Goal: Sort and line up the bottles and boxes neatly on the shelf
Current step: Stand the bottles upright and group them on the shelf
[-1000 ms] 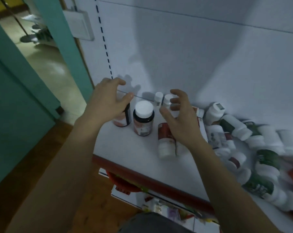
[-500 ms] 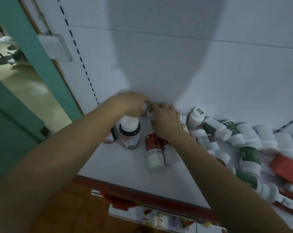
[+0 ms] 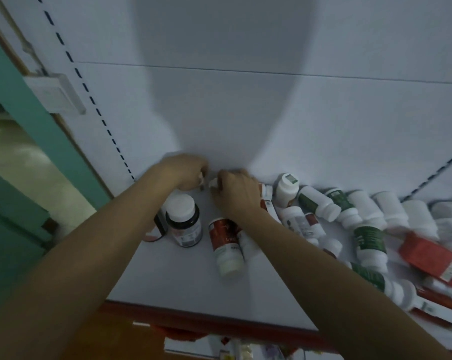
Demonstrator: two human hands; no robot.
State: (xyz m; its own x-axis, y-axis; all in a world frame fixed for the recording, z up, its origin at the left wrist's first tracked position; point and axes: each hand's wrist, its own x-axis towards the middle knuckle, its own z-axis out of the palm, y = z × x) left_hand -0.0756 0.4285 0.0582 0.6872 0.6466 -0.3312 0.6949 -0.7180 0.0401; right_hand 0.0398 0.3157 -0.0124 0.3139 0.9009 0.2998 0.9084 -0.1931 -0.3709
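**A:** What do our hands have at the back of the shelf (image 3: 167,279)?

**B:** Our left hand (image 3: 186,172) and right hand (image 3: 236,194) sit close together by the back panel (image 3: 245,113). The left fingers (image 3: 197,166) curl round the left small bottle (image 3: 201,180). The right fingers (image 3: 228,175) curl round the right small bottle (image 3: 213,182). Only a white sliver of each shows between the hands, so we cannot tell whether either stands upright.

**A:** So neither hand is spread?

**B:** No. Both sets of fingers are bent in and closed on their bottle, knuckles up.

**A:** How do we do this step well?

**B:** We judge that we are starting a row. We should set both bottles flat on their bases, side by side and touching, tight to the panel just beyond the fingertips. Then we let go straight upward so neither tips.

**A:** What must we mind?

**B:** The jar (image 3: 183,222) stands on our side of the left fingers, beside the forearm. A red-labelled bottle (image 3: 223,242) lies below the right wrist. Drawing the hands back low could knock either. The heap (image 3: 349,219) of lying bottles and the red box (image 3: 432,255) are to the right of the right fingers, unsorted, so most of the task lies ahead.
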